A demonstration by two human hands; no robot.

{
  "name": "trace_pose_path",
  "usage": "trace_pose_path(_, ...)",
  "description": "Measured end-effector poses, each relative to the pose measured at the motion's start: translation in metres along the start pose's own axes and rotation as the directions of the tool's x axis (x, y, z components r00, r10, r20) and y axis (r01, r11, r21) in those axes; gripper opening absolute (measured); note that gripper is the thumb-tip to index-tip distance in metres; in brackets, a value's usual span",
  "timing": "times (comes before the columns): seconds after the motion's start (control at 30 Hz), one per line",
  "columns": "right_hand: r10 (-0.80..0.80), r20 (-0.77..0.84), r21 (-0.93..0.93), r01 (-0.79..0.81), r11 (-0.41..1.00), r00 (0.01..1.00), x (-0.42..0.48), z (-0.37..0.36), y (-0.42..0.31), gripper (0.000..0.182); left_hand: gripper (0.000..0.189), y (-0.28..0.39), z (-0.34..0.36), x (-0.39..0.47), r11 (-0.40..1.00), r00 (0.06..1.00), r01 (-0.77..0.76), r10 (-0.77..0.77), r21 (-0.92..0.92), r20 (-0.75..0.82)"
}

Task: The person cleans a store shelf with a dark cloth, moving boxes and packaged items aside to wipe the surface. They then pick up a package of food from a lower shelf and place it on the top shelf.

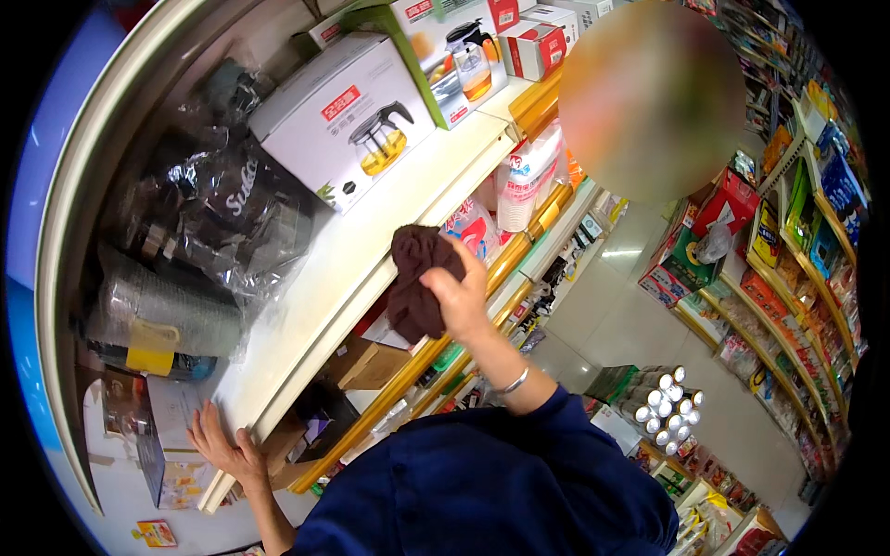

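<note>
My right hand [455, 288] grips a bunched dark brown cloth [419, 281] at the front edge of the white shelf [348, 264]. Whether the cloth touches the shelf edge, I cannot tell. At the lower left, my left hand [226, 445] lies with its fingers apart on the near end of the shelf, beside a white box [174, 417]. A boxed glass teapot [348, 118] and a green-edged teapot box [455, 62] stand farther along the shelf. Behind the bare strip lie black items in clear plastic wrap [236, 201] and a stack in clear wrap [167, 306].
Lower shelves with gold-coloured rails [514, 267] hold wrapped plastic cups [528, 184] and a cardboard box [372, 365]. Across the tiled aisle [626, 299] stand packed goods shelves [786, 299]. A pack of cans [667, 410] stands at the lower right. A round patch at the top is blurred.
</note>
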State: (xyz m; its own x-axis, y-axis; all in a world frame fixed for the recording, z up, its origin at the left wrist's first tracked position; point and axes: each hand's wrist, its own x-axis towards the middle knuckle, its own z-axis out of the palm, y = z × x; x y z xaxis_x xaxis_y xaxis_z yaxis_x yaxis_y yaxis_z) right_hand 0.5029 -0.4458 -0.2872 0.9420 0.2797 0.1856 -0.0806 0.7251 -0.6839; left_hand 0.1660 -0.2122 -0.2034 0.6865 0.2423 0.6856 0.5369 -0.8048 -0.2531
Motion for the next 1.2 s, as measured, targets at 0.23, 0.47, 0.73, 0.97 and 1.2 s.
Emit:
trace_pose_path(0.23,-0.392,0.300,-0.925,0.365,0.101,0.870,0.082,-0.054,-0.078,0.037,0.066,0.006,0.007,-0.005,0.978,0.996,0.056,-0.069,-0.203,-0.057)
trace_pose_path(0.47,-0.131,0.388,-0.858,0.305,-0.413,0.913,0.075,-0.052,-0.103,0.056,0.068,0.021,-0.038,-0.018,0.916,0.967,0.081,-0.168,-0.394,-0.193)
trace_pose_path(0.73,0.196,0.810,-0.521,0.832,-0.189,0.552,-0.093,0.099,-0.030,0.066,0.056,0.003,-0.058,-0.092,0.817,0.804,0.383,-0.525,-0.431,-0.279)
trace_pose_path(0.97,0.299,0.954,0.049,0.993,-0.106,-0.016,-0.168,0.203,0.029,0.009,0.044,-0.024,-0.057,-0.153,0.705,0.643,0.506,-0.692,-0.496,-0.327)
trace_pose_path(1.2,0.248,0.913,0.316,0.946,0.071,-0.324,-0.255,0.295,0.101,0.015,0.038,-0.013,-0.055,-0.196,0.531,0.418,0.620,-0.846,-0.578,-0.330)
